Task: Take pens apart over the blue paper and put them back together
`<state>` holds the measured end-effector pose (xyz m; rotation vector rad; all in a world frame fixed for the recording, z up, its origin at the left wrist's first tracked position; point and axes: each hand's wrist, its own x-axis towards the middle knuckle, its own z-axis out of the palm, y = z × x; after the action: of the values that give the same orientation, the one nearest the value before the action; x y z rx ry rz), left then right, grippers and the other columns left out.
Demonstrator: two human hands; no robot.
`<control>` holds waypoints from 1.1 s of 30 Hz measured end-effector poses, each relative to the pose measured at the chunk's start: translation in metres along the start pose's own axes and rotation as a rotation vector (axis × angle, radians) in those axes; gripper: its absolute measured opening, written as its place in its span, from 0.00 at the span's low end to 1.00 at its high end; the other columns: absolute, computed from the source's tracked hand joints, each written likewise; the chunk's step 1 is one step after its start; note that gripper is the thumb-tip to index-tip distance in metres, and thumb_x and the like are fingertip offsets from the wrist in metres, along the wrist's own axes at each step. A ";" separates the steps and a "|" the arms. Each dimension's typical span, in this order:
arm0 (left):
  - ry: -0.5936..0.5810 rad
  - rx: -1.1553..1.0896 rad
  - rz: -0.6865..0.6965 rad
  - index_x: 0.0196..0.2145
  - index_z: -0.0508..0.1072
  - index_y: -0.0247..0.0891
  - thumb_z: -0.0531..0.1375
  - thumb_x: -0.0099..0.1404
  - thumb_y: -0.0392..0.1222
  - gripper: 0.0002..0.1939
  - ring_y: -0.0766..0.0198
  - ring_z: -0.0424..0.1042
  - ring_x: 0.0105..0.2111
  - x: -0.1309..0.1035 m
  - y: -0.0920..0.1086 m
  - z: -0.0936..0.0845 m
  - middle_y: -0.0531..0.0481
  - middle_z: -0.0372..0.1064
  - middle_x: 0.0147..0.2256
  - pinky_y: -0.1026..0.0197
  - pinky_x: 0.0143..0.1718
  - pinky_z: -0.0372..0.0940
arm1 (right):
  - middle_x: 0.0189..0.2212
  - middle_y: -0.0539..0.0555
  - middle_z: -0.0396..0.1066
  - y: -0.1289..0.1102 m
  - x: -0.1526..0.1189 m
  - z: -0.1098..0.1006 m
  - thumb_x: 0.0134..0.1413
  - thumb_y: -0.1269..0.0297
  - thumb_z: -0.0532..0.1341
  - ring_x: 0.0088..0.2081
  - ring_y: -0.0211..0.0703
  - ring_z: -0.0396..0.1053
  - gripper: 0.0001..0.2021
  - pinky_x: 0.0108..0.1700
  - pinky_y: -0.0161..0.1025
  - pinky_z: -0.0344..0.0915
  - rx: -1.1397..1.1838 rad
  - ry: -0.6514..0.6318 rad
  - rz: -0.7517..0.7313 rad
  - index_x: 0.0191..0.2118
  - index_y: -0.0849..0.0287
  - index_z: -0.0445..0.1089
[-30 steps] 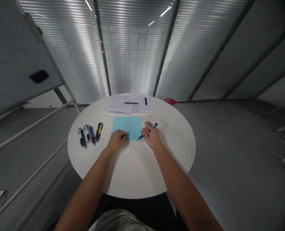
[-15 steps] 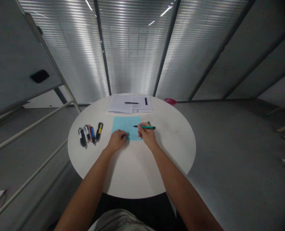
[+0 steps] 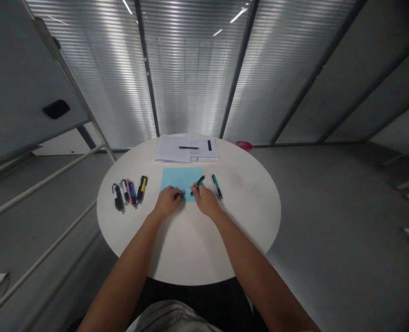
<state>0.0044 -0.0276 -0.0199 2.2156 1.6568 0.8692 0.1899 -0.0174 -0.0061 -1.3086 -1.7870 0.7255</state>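
A light-blue sheet of paper [image 3: 176, 177] lies on the round white table [image 3: 190, 249] in front of me. At its lower left corner rests my left hand [image 3: 168, 201], fingers curled around a small dark object [image 3: 177, 195] whose kind I cannot make out. My right hand [image 3: 206, 201] pinches a green pen [image 3: 200, 181], tilted with its tip low over the right part of the sheet, close to the left fingertips. Whether the tip touches the paper is too small to tell. A second green pen [image 3: 217, 186] lies just right of the sheet.
Several pens [image 3: 125, 193] in black, white, pink, blue and yellow lie at the table's left. A stack of white papers [image 3: 173, 150] with a black pen [image 3: 189, 148] on top sits at the far edge. A whiteboard frame [image 3: 102, 133] stands at left, a blind-covered glass wall behind.
My right hand has moved left and turned the green pen from nearly level to tilted up. The second green pen, partly hidden before, now shows fully. My left hand stays put.
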 end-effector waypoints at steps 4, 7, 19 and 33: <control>0.005 0.003 0.004 0.36 0.79 0.38 0.55 0.58 0.35 0.13 0.60 0.70 0.36 0.000 0.000 0.000 0.45 0.72 0.34 0.60 0.42 0.63 | 0.23 0.50 0.68 0.000 0.001 -0.001 0.58 0.49 0.57 0.29 0.44 0.68 0.13 0.37 0.40 0.58 -0.054 0.031 0.022 0.41 0.53 0.67; 0.010 -0.005 0.009 0.36 0.79 0.38 0.55 0.58 0.35 0.13 0.60 0.70 0.36 0.000 0.000 0.000 0.45 0.73 0.34 0.60 0.43 0.63 | 0.21 0.50 0.66 0.002 0.002 -0.003 0.59 0.52 0.57 0.30 0.47 0.69 0.12 0.39 0.43 0.58 -0.100 0.098 0.053 0.40 0.53 0.67; 0.000 -0.021 -0.006 0.37 0.79 0.38 0.55 0.57 0.35 0.14 0.59 0.69 0.37 0.000 -0.004 0.002 0.45 0.73 0.34 0.58 0.43 0.64 | 0.29 0.51 0.65 -0.005 0.003 -0.011 0.55 0.57 0.56 0.34 0.43 0.65 0.08 0.40 0.40 0.60 0.078 0.217 -0.024 0.30 0.54 0.64; 0.008 -0.003 0.005 0.36 0.79 0.38 0.55 0.59 0.35 0.13 0.60 0.69 0.36 0.000 -0.005 0.004 0.45 0.71 0.33 0.59 0.42 0.63 | 0.32 0.48 0.69 -0.005 0.001 -0.011 0.45 0.67 0.56 0.23 0.39 0.59 0.32 0.34 0.39 0.60 0.289 0.232 0.127 0.59 0.50 0.54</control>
<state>0.0030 -0.0255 -0.0259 2.2176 1.6532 0.8821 0.1964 -0.0180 0.0038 -1.2605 -1.3689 0.8308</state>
